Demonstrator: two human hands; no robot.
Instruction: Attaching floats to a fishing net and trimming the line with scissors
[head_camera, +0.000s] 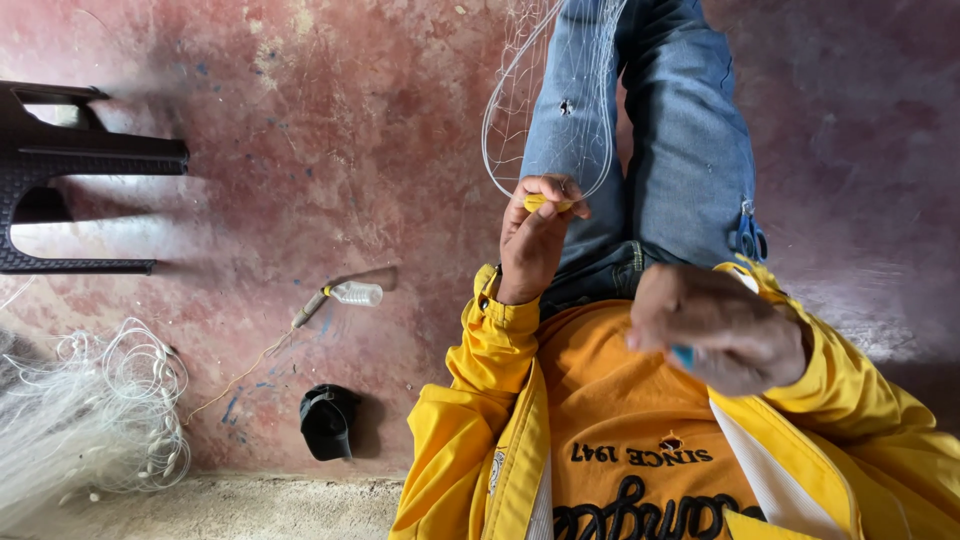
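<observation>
Your left hand (535, 235) pinches a small yellow tool (540, 203), most likely a netting needle, right at the edge of the fishing net (560, 110) draped over your knees. The net's thick white edge cord loops out to the left of your jeans (690, 150) and comes back to your fingers. Your right hand (715, 330) is clenched near your chest, blurred, with something small and blue (683, 356) showing at the fist; I cannot tell what it is, nor whether a line runs from it to the net.

To do this stitch well, keep the net stretched over your legs so the mesh stays open and you can see which loop you are working. Hold the yellow tool close to its tip, as you do now, and keep the edge cord from twisting under your thumb. I judge that the main risk is slack: if the right hand draws unevenly, a knot may sit loose or a mesh may come out the wrong size.

Far to the left, a heap of white net (95, 420) lies on the red floor (330, 130), with a small plastic bottle (355, 293), a dark cap (328, 420) and a black plastic chair (60, 170) well apart from your hands.
</observation>
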